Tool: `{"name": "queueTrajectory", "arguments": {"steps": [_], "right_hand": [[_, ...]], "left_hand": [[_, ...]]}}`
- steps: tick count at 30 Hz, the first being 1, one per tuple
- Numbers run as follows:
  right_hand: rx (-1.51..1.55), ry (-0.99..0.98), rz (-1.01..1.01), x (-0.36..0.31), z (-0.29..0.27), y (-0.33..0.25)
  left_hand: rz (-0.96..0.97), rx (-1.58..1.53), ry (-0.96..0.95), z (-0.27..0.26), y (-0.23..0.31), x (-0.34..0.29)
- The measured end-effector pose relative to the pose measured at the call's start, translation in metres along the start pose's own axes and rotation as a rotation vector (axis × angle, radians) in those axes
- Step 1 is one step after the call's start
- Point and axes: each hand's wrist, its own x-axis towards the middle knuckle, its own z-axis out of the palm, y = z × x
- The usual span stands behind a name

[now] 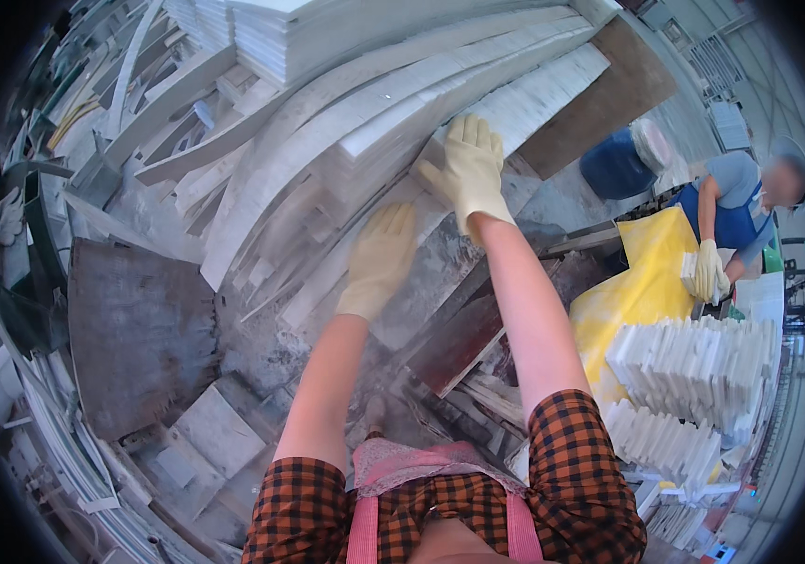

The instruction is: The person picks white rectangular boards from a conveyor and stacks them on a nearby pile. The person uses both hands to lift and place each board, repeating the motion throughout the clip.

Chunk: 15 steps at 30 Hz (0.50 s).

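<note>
Both my hands wear cream rubber gloves. My right hand [470, 174] lies with its fingers stretched and thumb out at the near end of a long pale slab strip [539, 99]; it seems to rest on it. Lower and to the left, my left hand [382, 258] is slightly blurred, palm down, fingers extended. It is over or on a grey-white strip [313, 293]; contact cannot be made out. Beyond my hands, a stack of long white slabs [402, 117] runs from the left up to the far right. Neither hand visibly grips anything.
A co-worker [726, 202] in a blue apron and gloves handles pale pieces at the right. Near them are a yellow sheet [651, 268], stacked white tiles [689, 362] and a blue drum [617, 164]. A brown board [139, 334] stands at the left among scattered offcuts.
</note>
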Motion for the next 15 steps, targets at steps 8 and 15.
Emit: {"name": "queueTrajectory", "arguments": {"steps": [8, 15], "right_hand": [[-0.216, -0.033, 0.035, 0.020, 0.027, -0.005], [-0.127, -0.072, -0.080, 0.028, 0.022, 0.011]], "left_hand": [[0.042, 0.039, 0.024, 0.003, -0.003, 0.001], [0.035, 0.098, 0.008, 0.004, -0.003, 0.001]]}}
